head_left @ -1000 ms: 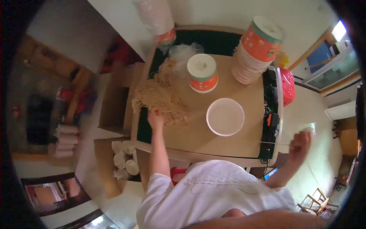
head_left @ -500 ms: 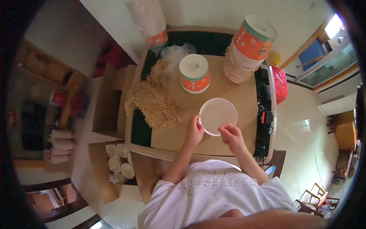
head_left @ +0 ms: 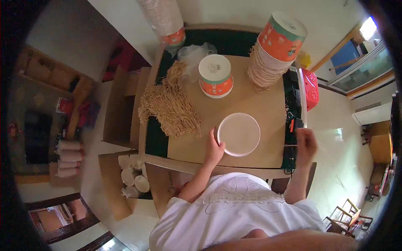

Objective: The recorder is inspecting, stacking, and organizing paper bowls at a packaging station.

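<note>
Head view, left to right: noodles (head_left: 171,106) lie on the desk (head_left: 268,104), then the left hand (head_left: 214,147) clamps the near-left rim of the white bowl (head_left: 238,134). Right hand (head_left: 306,141) hovers right, empty, fingers loosely apart, farther off.

Right hand (head_left: 306,143) motion-blurred, grip unclear, tall cup stack (head_left: 161,19) cut off by top edge

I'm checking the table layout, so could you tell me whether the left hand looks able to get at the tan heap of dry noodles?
Probably yes: the left hand rests by the round white lid, with only bare brown tabletop between it and the tan noodle heap.
</note>
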A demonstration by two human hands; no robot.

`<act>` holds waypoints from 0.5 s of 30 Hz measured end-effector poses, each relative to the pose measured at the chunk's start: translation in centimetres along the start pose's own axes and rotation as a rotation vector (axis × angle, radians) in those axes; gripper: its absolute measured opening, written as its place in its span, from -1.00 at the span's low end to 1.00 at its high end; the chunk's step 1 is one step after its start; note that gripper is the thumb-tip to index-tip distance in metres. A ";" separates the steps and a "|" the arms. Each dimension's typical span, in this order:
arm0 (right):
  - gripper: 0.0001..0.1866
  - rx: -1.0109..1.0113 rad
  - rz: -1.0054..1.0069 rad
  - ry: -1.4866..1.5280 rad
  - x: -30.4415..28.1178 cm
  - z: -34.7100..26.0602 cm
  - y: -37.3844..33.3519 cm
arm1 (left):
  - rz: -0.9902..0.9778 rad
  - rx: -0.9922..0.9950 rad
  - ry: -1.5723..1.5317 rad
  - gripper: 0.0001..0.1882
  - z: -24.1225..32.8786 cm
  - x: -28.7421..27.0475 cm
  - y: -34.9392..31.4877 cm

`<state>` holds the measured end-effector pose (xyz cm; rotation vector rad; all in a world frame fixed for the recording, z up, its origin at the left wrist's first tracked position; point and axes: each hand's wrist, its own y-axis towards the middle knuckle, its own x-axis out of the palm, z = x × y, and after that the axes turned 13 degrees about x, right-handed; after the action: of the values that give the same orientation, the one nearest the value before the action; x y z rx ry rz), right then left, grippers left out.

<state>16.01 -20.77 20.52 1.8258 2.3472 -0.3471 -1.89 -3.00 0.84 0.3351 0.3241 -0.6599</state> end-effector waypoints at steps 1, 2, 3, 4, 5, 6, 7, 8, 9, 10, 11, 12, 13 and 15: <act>-0.96 0.035 0.013 -0.032 -2.0 -0.1 0.1 | -0.001 0.063 0.000 -0.34 0.3 -0.2 -1.0; -0.96 0.042 0.025 -0.033 -2.6 -0.3 -0.5 | -0.031 0.110 0.110 -0.34 1.9 -0.8 -1.7; -0.96 0.025 -0.029 -0.024 -2.9 -0.4 -1.2 | -0.044 0.110 0.109 -0.34 2.7 -1.1 -2.2; -0.95 0.004 -0.089 -0.015 -3.0 -0.5 -1.9 | -0.001 0.138 0.141 -0.35 3.4 -1.4 -2.7; -0.93 0.010 -0.160 0.002 -2.4 0.3 -2.4 | 0.039 0.167 0.174 -0.35 4.2 -1.5 -3.0; -0.93 0.139 -0.318 0.047 -1.5 1.1 -2.9 | 0.033 0.010 -0.034 -0.44 5.2 -1.8 -3.3; -0.94 0.270 -0.480 0.086 -0.4 1.5 -3.6 | 0.030 0.002 -0.035 -0.44 6.3 -2.2 -3.3; -0.94 0.414 -0.622 0.146 1.3 2.1 -4.1 | -0.115 -0.057 -0.320 -0.50 7.3 -2.5 -3.0; -0.94 0.557 -0.763 0.207 2.9 2.7 -4.6 | -0.258 -0.118 -0.604 -0.56 8.6 -3.0 -2.6; -0.93 0.678 -0.811 0.260 4.1 3.2 -5.0 | -0.302 -0.116 -0.765 -0.64 11.5 -3.8 -1.2; -0.91 0.794 -0.858 0.316 4.9 3.5 -5.3 | -0.301 -0.117 -0.765 -0.64 12.0 -3.7 -0.9; -0.91 0.869 -0.915 0.425 5.5 3.6 -5.4 | -0.282 -0.079 -0.815 -0.66 12.4 -3.4 -0.8; -0.91 0.872 -0.923 0.423 5.8 3.7 -5.5 | -0.257 -0.043 -0.859 -0.69 12.6 -3.3 -0.9; -0.91 0.904 -1.005 0.490 6.2 4.0 -5.6 | -0.243 -0.052 -0.873 -0.72 11.7 -3.2 -1.4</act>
<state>8.95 -17.40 15.57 0.6843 3.7171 -1.3681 -3.05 -6.97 12.30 -0.0637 -0.4599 -0.9685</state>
